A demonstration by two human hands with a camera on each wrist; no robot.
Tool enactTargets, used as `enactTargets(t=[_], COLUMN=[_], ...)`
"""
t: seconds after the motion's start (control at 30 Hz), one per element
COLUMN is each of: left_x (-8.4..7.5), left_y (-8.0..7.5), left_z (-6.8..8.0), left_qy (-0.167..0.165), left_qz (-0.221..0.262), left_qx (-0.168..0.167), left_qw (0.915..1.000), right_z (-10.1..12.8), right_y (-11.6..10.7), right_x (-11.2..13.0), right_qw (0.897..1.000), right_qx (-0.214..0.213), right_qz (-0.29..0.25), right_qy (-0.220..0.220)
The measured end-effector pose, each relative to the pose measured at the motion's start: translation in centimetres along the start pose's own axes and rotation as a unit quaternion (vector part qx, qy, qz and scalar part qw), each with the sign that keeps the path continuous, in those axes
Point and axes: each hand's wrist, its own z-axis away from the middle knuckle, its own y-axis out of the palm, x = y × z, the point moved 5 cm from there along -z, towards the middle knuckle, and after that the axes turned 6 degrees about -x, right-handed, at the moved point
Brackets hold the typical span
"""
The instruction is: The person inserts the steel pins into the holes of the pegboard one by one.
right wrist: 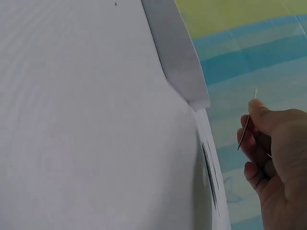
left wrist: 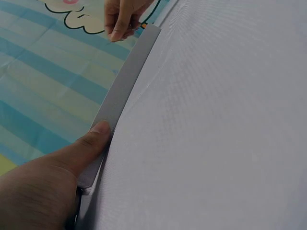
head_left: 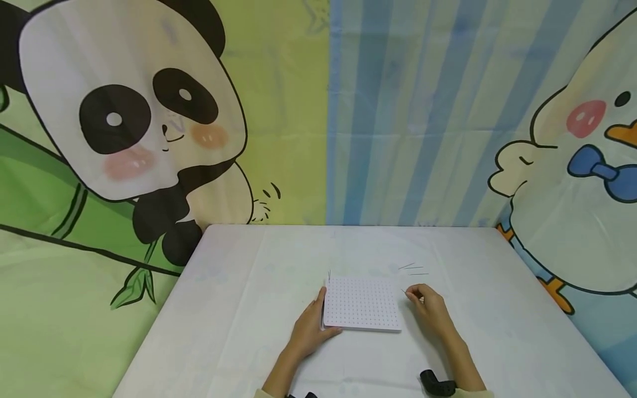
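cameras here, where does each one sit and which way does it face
Head: worn high, looking forward and down at the table and perforated board; both forearms, left hand and right hand show.
Left wrist: low, looking along the board's edge; the thumb rests on it.
Right wrist: low beside the board corner; fingers pinch a needle.
All three share the board; the left wrist view also catches the right hand.

A white square board (head_left: 362, 303) dotted with rows of small holes is lying flat near the middle of the tabletop, closer to its near edge than its far edge. One thin needle (head_left: 329, 275) is standing upright at the board's far left corner. Another thin needle (right wrist: 245, 130) is being pinched in the fingers just off the board's right edge, tilted. Three more needles (head_left: 414, 268) are lying loose on the tabletop beyond the board's far right corner.
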Motion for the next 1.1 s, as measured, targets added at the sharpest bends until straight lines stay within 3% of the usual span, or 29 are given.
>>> enactTargets(t=[0.2, 0.43, 0.7, 0.93, 1.1], left_x=[0.1, 0.0, -0.1, -0.1, 0.0], left_y=[0.0, -0.2, -0.4, -0.4, -0.5], left_z=[0.0, 0.1, 0.0, 0.1, 0.0], left_qy=[0.006, 0.0, 0.01, 0.024, 0.031], left_qz=[0.004, 0.008, -0.001, -0.006, -0.008], left_qx=[0.002, 0.006, 0.003, -0.004, -0.006], left_qw=[1.0, 0.9999, 0.9999, 0.9997, 0.9995], right_z=[-1.4, -2.9, -3.8, -4.0, -4.2], right_y=[1.7, 4.8, 9.2, 12.5, 13.2], right_x=[2.1, 5.1, 8.8, 10.5, 10.8], right_qw=[0.996, 0.983, 0.97, 0.975, 0.98], right_qx=[-0.036, -0.064, -0.051, -0.035, -0.038], right_qz=[-0.077, -0.17, -0.236, -0.217, -0.193], right_qy=[0.015, 0.018, -0.003, 0.004, -0.008])
